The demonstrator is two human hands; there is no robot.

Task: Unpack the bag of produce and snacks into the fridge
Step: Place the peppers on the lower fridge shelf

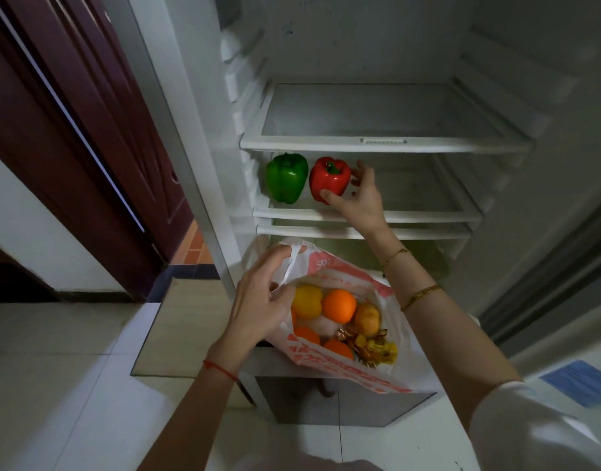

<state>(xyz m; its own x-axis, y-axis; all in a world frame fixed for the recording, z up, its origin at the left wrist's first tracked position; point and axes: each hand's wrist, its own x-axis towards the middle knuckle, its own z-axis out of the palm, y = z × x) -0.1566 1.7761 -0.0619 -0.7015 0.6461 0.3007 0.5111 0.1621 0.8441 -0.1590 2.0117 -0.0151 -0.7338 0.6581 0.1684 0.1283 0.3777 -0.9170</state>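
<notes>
A green pepper (286, 177) and a red pepper (329, 180) stand side by side at the left of the fridge's second shelf (411, 215). My right hand (360, 198) wraps the red pepper, thumb on its front and fingers behind. Below, a white and pink plastic bag (343, 363) hangs open, and my left hand (263, 300) grips its left handle. Inside the bag lie a yellow pepper (307, 300), several oranges (339, 305), a potato (368, 319) and gold-wrapped snacks (370, 348).
The fridge's top shelf (384, 144) holds nothing. A thin third shelf sits just above the bag. The fridge's grey lower compartment (343, 402) juts out under the bag. A dark red door (88, 130) stands at left, the fridge door (547, 283) at right. White tile floor lies below.
</notes>
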